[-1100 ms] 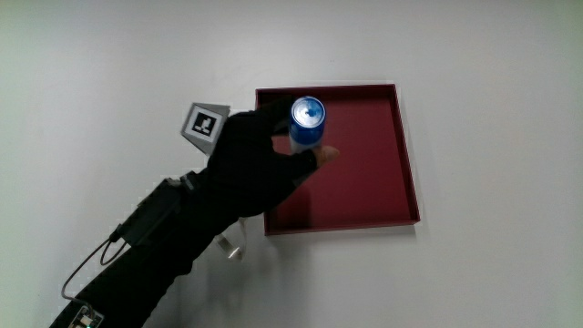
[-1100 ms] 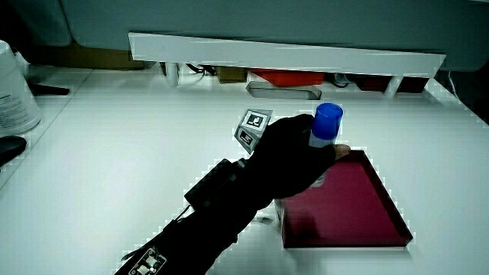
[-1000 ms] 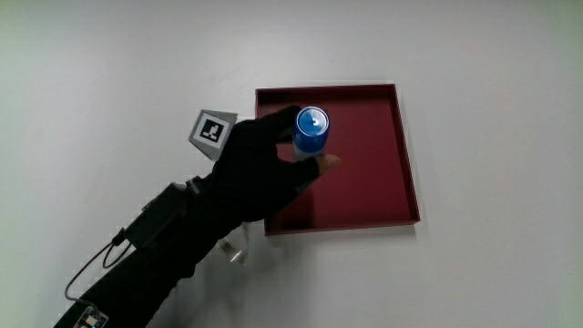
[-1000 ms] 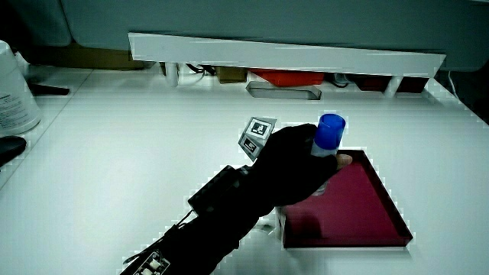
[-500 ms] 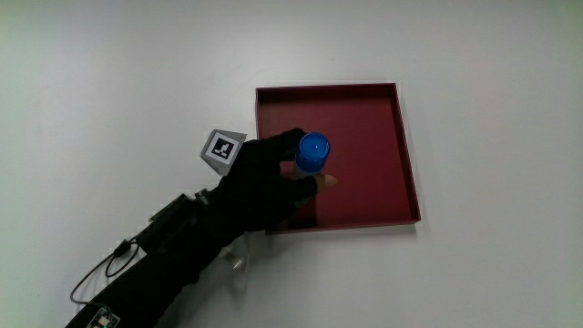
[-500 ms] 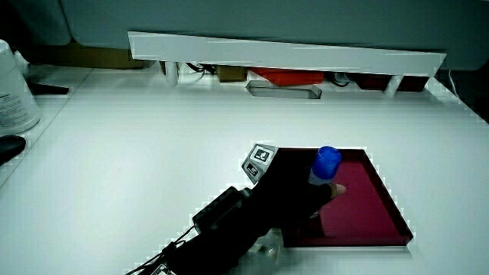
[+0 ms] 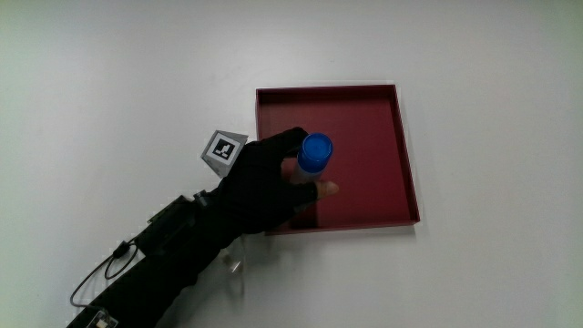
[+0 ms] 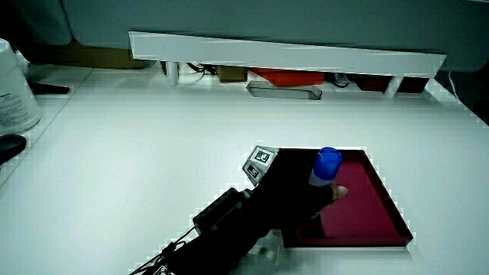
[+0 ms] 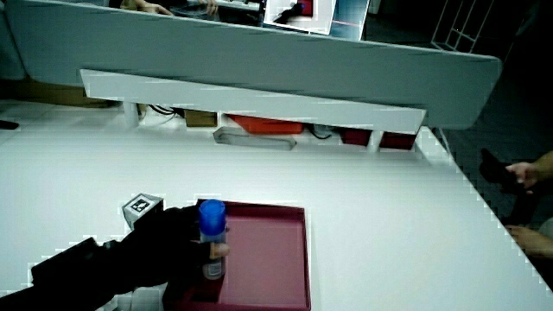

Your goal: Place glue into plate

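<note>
A glue stick with a blue cap [image 7: 314, 150] stands upright in the dark red square plate [image 7: 378, 118], near the plate's edge closest to the forearm. The gloved hand [image 7: 269, 178] is shut on the glue stick, its fingers wrapped round the body below the cap. In both side views the glue stick [image 8: 327, 164] [image 9: 211, 231] rises from inside the plate [image 8: 374, 202] [image 9: 276, 250], its lower end hidden by the hand [image 8: 294, 198] [image 9: 168, 246]. The patterned cube [image 7: 223, 148] sits on the back of the hand.
A low white partition [image 8: 283, 53] runs along the table's edge farthest from the person. A white container [image 8: 14, 88] stands at the table's edge in a side view. A small clear object [image 7: 235, 266] lies on the table beside the forearm.
Over the last second the hand has carried the glue stick nearer to the person and lowered it into the plate. In the last half second it has barely moved.
</note>
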The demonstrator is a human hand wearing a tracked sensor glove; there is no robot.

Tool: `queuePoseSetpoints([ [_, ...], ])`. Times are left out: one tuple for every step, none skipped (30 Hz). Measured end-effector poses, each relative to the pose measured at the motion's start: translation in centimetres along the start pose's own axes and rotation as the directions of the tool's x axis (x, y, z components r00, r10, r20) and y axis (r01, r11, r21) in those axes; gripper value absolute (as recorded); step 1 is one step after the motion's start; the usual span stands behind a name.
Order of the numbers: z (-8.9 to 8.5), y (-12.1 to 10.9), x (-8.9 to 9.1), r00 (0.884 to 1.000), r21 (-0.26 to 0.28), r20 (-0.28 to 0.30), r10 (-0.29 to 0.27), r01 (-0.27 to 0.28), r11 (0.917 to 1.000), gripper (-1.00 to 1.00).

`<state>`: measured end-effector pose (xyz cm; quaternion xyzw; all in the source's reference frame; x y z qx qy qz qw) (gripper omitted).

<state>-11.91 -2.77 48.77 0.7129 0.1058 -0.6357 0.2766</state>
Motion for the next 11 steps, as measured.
queuePoseSetpoints([
  [0.4, -0.4, 0.9, 1.000, -0.024, 0.001, 0.028, -0.028, 0.9993, -1.00],
  [0.7, -0.9, 1.7, 0.998, -0.047, 0.002, 0.057, -0.056, 0.9973, -1.00],
  [1.1, -1.3, 2.6, 0.996, -0.071, 0.002, 0.085, -0.085, 0.9939, -1.00],
  [1.6, -1.7, 3.1, 0.995, -0.083, -0.023, 0.099, -0.100, 0.9915, -1.00],
  [2.1, -2.2, 3.6, 0.993, -0.094, -0.048, 0.112, -0.116, 0.9887, -1.00],
  [2.7, -2.7, 4.0, 0.982, -0.101, -0.113, 0.154, -0.165, 0.9810, -1.00],
  [3.2, -3.2, 4.4, 0.982, -0.122, -0.120, 0.147, -0.161, 0.9794, -1.00],
  [3.7, -3.8, 4.7, 0.974, -0.119, -0.155, 0.163, -0.182, 0.9760, -1.00],
  [4.2, -4.3, 4.9, 0.965, -0.115, -0.189, 0.179, -0.203, 0.9723, -1.00],
  [4.8, -4.7, 4.7, 0.965, -0.124, -0.224, 0.135, -0.166, 0.9783, -1.00],
  [5.4, -5.1, 4.4, 0.962, -0.134, -0.259, 0.091, -0.129, 0.9826, -1.00],
])
